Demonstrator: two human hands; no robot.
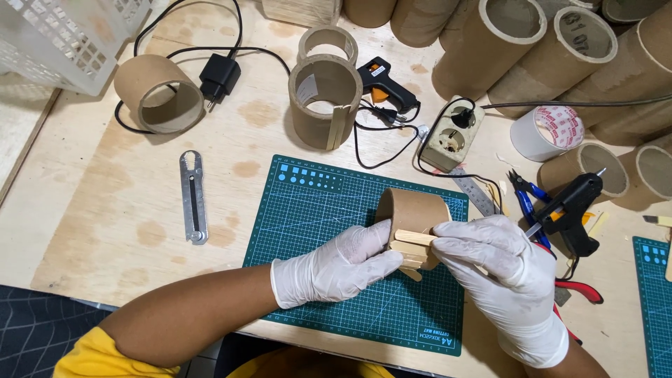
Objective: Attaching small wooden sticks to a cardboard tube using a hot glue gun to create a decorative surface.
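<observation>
Gloved hands (420,262) around stick-clad cardboard tube (413,213).

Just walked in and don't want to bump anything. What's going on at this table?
A person in white gloves is working over a green cutting mat. The left hand steadies a short cardboard tube lying on its side, while the right hand presses a flat wooden stick against its outer wall, beside others already there. A glue gun lies to the right, and another tube with sticks stands behind the mat.
</observation>
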